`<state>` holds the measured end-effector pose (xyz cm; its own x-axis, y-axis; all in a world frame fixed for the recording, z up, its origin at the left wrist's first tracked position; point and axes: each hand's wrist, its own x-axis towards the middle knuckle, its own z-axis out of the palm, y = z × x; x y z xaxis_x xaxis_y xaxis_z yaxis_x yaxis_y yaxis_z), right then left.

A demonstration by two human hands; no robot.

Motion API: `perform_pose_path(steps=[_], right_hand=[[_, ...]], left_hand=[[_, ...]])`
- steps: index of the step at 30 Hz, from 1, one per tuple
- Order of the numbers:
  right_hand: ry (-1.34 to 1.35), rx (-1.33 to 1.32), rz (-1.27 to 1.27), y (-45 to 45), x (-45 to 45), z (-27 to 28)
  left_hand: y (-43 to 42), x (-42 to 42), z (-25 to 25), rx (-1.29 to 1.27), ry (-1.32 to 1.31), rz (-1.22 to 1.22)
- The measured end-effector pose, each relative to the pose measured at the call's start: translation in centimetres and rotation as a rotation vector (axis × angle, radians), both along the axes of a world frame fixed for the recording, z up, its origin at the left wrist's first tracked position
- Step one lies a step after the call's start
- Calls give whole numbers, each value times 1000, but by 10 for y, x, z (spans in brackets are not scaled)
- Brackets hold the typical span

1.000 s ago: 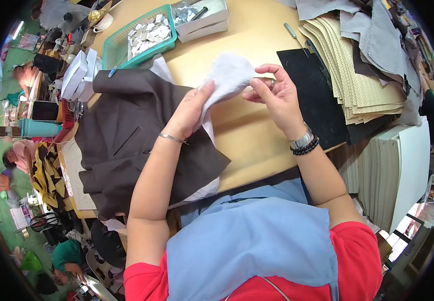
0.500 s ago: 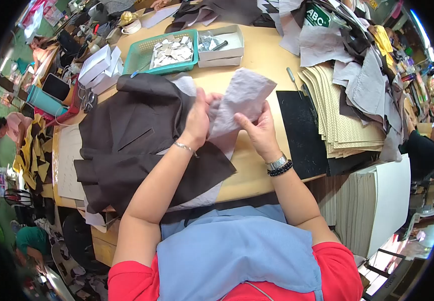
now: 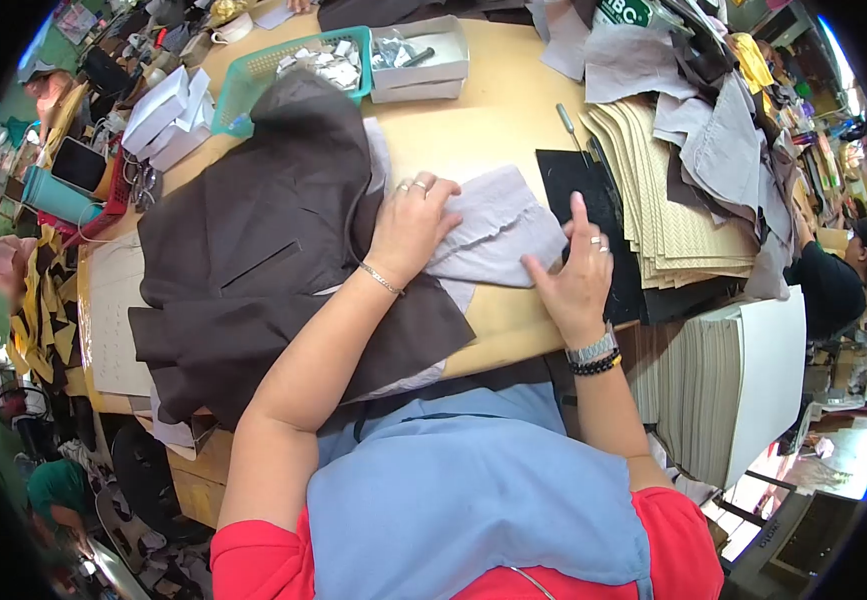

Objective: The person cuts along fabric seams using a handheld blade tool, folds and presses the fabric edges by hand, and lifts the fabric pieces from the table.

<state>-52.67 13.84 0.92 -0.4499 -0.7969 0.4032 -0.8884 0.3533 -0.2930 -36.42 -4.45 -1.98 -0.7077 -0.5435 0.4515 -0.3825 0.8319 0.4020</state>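
A light grey-lilac piece of material (image 3: 498, 225) lies on the wooden table, creased across its middle. My left hand (image 3: 413, 225) rests at its left side with the fingers bent but apart, over the edge of the large dark brown sheet (image 3: 243, 210). That sheet has a thin slit and its top end is folded over. At the right edge of the light piece my right hand (image 3: 578, 270) is spread, thumb close to the material and fingers raised. Neither hand is closed on anything.
Behind are a green basket (image 3: 228, 90) of small white pieces and a white box (image 3: 421, 92). To the right lie a black sheet (image 3: 563, 180), a screwdriver-like tool (image 3: 564, 118) and stacked cream woven sheets (image 3: 663, 220). A person (image 3: 833, 280) is at far right.
The light piece has gone from being held up between both hands to lying on the table. Both hands have let go and opened. The dark sheet's top end has shifted up over the basket's edge.
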Motion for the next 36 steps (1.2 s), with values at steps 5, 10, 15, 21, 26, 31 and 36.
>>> perform_pose_path(steps=[5,10,15,21,26,31,36], right_hand=[[-133,-16,498,-22,-16,-18],[-223,-132,560,-24,-13,-23],[-293,-91,723,-28,19,-23],[-264,-92,724,-31,26,-29],[-247,-121,691,-29,27,-29],[-254,-126,665,-28,27,-29],[-265,-128,666,-29,26,-30]], left_hand=[[0,-5,-1,-181,-6,-347],[-1,1,-5,276,4,-417],[-13,67,8,323,-83,-354],[-4,54,33,527,-174,-206],[3,18,25,805,-225,-217],[-13,20,12,1141,-176,-257],[-12,26,7,1148,-105,-306]])
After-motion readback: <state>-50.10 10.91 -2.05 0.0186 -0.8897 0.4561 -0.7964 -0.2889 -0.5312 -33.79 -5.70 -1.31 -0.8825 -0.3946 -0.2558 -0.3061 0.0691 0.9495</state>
